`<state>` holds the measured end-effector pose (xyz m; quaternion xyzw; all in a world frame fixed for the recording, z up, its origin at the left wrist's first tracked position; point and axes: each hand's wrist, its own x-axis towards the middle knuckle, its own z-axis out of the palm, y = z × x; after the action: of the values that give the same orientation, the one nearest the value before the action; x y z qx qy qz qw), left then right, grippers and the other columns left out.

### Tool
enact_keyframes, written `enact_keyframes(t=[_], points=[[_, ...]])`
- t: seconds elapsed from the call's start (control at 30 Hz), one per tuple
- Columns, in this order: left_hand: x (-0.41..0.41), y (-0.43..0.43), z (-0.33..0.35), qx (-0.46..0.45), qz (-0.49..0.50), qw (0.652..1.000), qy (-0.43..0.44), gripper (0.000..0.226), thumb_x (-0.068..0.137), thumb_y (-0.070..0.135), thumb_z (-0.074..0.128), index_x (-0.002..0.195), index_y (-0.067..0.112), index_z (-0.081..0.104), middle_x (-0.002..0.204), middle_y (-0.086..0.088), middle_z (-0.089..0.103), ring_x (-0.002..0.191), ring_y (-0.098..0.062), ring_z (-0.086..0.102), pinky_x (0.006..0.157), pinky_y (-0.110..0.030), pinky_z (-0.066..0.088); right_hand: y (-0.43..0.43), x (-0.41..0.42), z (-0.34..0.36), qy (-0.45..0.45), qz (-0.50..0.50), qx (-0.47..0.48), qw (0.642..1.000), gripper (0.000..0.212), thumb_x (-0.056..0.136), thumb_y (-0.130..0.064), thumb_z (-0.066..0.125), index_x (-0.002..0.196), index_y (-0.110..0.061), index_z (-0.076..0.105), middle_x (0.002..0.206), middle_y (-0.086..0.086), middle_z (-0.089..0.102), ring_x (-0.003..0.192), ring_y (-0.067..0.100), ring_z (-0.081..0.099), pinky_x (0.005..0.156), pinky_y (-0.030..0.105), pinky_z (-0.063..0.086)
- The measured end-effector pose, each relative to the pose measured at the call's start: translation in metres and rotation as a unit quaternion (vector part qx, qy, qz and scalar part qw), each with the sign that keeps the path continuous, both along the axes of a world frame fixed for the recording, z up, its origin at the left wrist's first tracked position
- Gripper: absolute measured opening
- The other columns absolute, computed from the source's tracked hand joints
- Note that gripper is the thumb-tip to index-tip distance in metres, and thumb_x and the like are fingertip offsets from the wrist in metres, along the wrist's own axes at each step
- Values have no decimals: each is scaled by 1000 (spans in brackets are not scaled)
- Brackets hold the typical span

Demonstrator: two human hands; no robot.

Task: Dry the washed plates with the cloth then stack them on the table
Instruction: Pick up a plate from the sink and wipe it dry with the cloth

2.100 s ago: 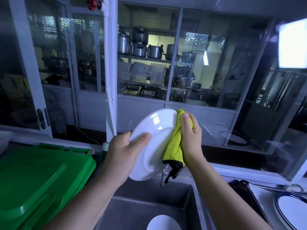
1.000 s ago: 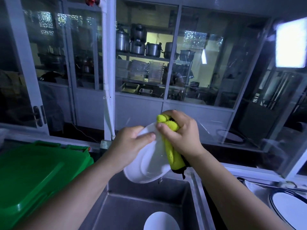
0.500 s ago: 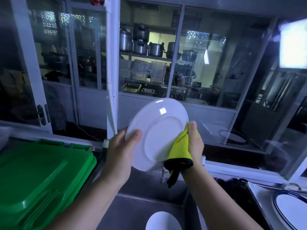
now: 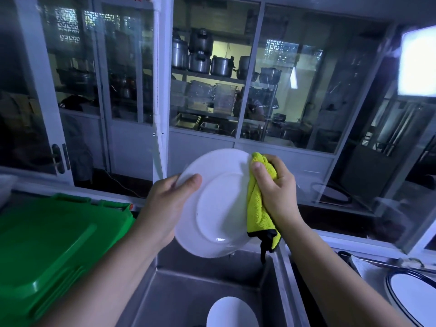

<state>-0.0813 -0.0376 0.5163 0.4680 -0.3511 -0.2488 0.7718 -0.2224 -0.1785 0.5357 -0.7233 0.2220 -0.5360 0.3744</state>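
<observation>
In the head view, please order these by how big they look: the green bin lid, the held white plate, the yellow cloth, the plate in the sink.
1. green bin lid, largest, cut by the frame.
2. held white plate.
3. and 4. yellow cloth and plate in the sink: unsure; both partly hidden.

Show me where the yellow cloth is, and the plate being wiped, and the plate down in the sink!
yellow cloth [image 4: 257,208], head view, on the fuzzy middle fold below the thumb.
plate being wiped [image 4: 219,208], head view, on its flat white centre.
plate in the sink [image 4: 231,312], head view, on its white face.
</observation>
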Motion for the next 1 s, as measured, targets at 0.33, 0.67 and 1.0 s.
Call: enact_keyframes(t=[0.33, 0.67, 1.0], points=[[15, 5, -8, -72, 25, 987, 144, 20, 82, 34, 66, 95, 23, 77, 106, -7, 74, 104, -28, 68, 93, -47, 50, 26, 12, -59, 38, -140, -22, 989, 39, 81, -41, 53, 115, -24, 42, 101, -14, 52, 92, 0, 54, 72, 6, 33], [29, 2, -17, -30, 47, 990, 131, 18, 78, 35, 67, 84, 22, 77, 90, -9, 76, 86, -29, 72, 77, -44, 56, 49, 51, -33, 209, -103, -425, 875, 52, 89, -49, 52, 124, -11, 61, 137, 1, 52, 98, 27, 43, 87, 40, 36], [82, 22, -25, -8, 43, 989, 142, 15, 81, 34, 69, 88, 25, 78, 95, -5, 76, 89, -26, 72, 82, -45, 55, 53, 43, -70, 177, -34, -412, 893, 26, 87, -18, 67, 111, -7, 69, 121, -8, 59, 98, 15, 44, 88, 28, 42]])
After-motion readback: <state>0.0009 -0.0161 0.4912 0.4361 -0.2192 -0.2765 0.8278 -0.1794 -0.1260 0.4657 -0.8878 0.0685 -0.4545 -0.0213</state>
